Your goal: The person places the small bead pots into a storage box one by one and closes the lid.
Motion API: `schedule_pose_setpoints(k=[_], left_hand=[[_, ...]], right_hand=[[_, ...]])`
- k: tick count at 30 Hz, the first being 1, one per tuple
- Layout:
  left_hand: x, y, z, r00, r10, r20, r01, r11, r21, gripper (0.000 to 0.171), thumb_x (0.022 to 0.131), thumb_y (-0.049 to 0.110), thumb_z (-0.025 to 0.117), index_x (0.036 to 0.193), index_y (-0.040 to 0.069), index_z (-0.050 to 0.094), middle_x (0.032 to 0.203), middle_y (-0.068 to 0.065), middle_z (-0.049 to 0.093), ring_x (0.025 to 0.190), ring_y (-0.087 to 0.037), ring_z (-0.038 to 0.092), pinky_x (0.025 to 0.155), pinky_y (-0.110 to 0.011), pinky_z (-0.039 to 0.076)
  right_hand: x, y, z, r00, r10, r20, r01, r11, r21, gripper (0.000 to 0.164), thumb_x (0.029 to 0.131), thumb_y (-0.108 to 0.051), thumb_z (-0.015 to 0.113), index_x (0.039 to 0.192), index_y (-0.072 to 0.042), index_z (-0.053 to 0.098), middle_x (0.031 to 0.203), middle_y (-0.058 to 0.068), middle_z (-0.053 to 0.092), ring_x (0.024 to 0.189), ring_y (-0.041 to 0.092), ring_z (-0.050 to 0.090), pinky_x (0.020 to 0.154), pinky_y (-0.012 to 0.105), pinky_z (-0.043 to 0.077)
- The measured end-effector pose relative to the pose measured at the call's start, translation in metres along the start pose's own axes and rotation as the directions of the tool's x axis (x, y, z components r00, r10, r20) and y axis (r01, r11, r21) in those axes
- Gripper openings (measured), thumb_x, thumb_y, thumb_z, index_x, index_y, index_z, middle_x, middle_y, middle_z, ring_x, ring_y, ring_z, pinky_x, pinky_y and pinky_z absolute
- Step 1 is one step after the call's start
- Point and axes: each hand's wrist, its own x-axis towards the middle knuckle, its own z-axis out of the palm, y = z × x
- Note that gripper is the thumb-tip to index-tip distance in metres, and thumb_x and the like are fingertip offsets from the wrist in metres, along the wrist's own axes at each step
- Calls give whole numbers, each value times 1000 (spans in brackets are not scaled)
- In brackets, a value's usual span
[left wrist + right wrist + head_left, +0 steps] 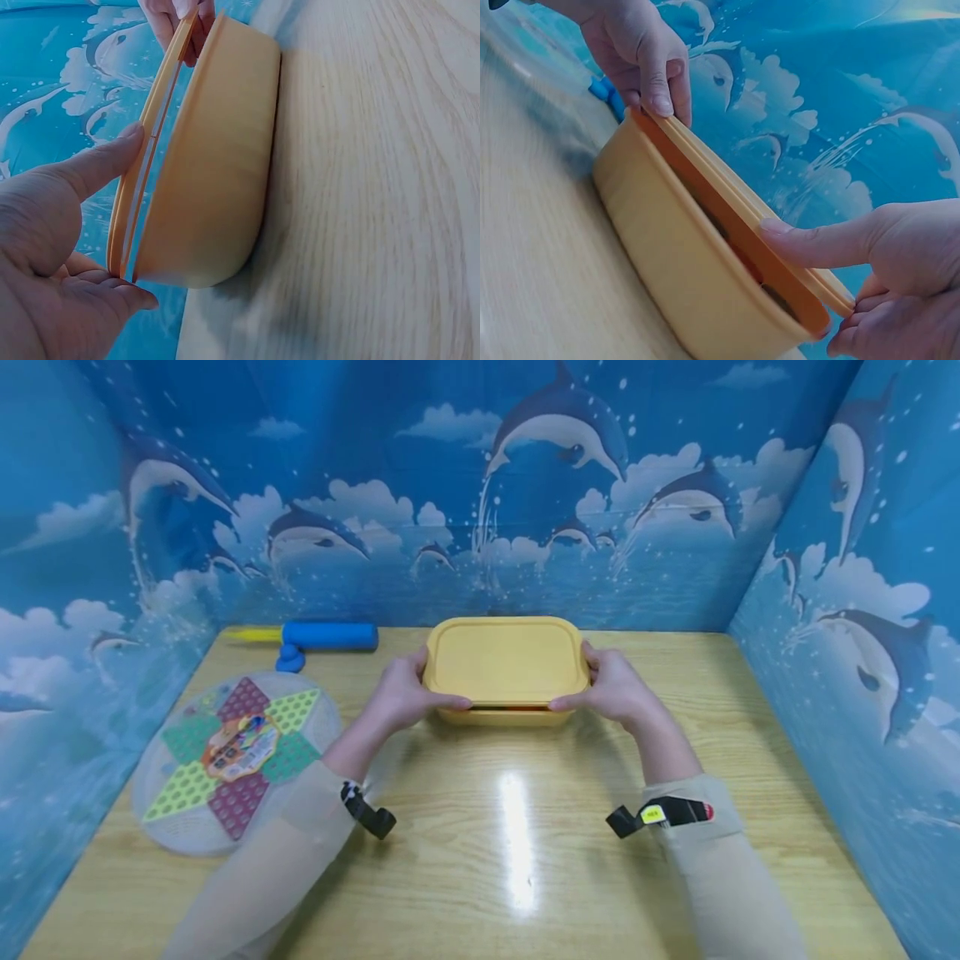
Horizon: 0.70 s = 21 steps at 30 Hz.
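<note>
A yellow rectangular lid (507, 660) sits slightly raised over a matching yellow container (217, 150) on the table. My left hand (417, 687) grips the lid's left end, thumb along the near edge and fingers around the side. At the other end my right hand (613, 685) pinches the lid the same way, its thumb (810, 240) on the near rim. Between lid and container a narrow gap shows in both wrist views. Through it, in the right wrist view, something red and dark is partly visible inside; most of the contents are hidden.
A round board with a colored star pattern (183, 735) lies at the left of the wooden table (465, 860). Behind it are a blue cylinder with a yellow end (330, 636) and a small blue piece (290, 658). Dolphin-printed curtains (420, 460) stand at the back and sides.
</note>
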Motion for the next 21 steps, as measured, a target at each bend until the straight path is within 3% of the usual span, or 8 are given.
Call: schedule_pose_setpoints(k=[5, 21], left_hand=[[3, -1, 4, 999, -36, 9, 35, 999, 39, 139, 66, 49, 102, 167, 2, 18, 171, -18, 24, 155, -30, 29, 125, -44, 34], [-1, -4, 7, 998, -48, 27, 47, 998, 53, 139, 68, 49, 101, 167, 4, 16, 172, -18, 23, 155, -31, 29, 125, -45, 34]], right_hand=[[3, 9, 2, 1000, 24, 4, -24, 999, -29, 129, 78, -17, 98, 166, 3, 5, 173, 23, 11, 154, 38, 29, 125, 46, 33], [2, 20, 8, 1000, 19, 17, -18, 999, -51, 129, 78, -19, 98, 166, 3, 6, 171, 25, 20, 151, 37, 37, 123, 46, 37]])
